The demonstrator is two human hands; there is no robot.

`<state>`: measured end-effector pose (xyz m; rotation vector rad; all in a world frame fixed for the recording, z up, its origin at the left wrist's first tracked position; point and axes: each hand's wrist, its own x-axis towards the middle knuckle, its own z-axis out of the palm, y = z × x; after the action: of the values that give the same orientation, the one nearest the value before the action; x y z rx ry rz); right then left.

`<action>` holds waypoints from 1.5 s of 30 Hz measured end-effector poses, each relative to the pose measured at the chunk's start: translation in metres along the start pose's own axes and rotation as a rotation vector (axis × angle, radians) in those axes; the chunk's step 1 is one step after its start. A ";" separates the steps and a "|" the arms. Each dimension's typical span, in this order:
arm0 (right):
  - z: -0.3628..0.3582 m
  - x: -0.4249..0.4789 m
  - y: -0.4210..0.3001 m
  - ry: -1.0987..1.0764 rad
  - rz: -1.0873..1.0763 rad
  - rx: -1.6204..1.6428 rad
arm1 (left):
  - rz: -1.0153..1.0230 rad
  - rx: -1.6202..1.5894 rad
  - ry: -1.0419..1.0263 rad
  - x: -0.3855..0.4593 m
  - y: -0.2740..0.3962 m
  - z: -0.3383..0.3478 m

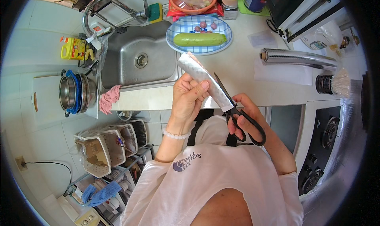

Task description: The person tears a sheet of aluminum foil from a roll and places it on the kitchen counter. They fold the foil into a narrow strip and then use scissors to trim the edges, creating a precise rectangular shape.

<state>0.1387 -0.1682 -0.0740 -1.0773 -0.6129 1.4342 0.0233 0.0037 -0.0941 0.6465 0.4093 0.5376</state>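
My left hand point(191, 94) grips a narrow silvery packet point(204, 82) between thumb and fingers, tilted down to the right. In my right hand point(248, 114) are black-handled scissors point(257, 132), fingers through the loops. Their dark blades lie along the packet's right side, near its lower end; whether they are cutting into it I cannot tell. Just beyond the packet, a blue-checked oval plate point(178, 48) holds a green zucchini point(200, 39) and several small reddish-purple bulbs point(203, 25).
A steel sink point(121, 60) with a faucet point(111, 2) lies left; a pink cloth point(109, 99) hangs at its front corner. An orange bowl point(193, 9) stands behind the plate. Rightward are a foil roll point(298, 58), a dark jar point(324, 84) of toothpicks and a gas stove point(319, 149).
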 end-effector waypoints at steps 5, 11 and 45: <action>0.000 -0.001 0.000 0.014 -0.009 -0.038 | -0.008 -0.012 -0.037 -0.001 0.005 0.003; 0.001 -0.002 -0.004 0.036 0.011 -0.067 | 0.003 -0.011 -0.037 0.000 0.002 0.002; -0.012 0.007 -0.015 0.070 0.048 -0.029 | -0.075 0.102 -0.066 0.009 -0.005 -0.003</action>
<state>0.1573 -0.1610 -0.0681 -1.1667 -0.5631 1.4263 0.0305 0.0069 -0.1019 0.7419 0.3992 0.4247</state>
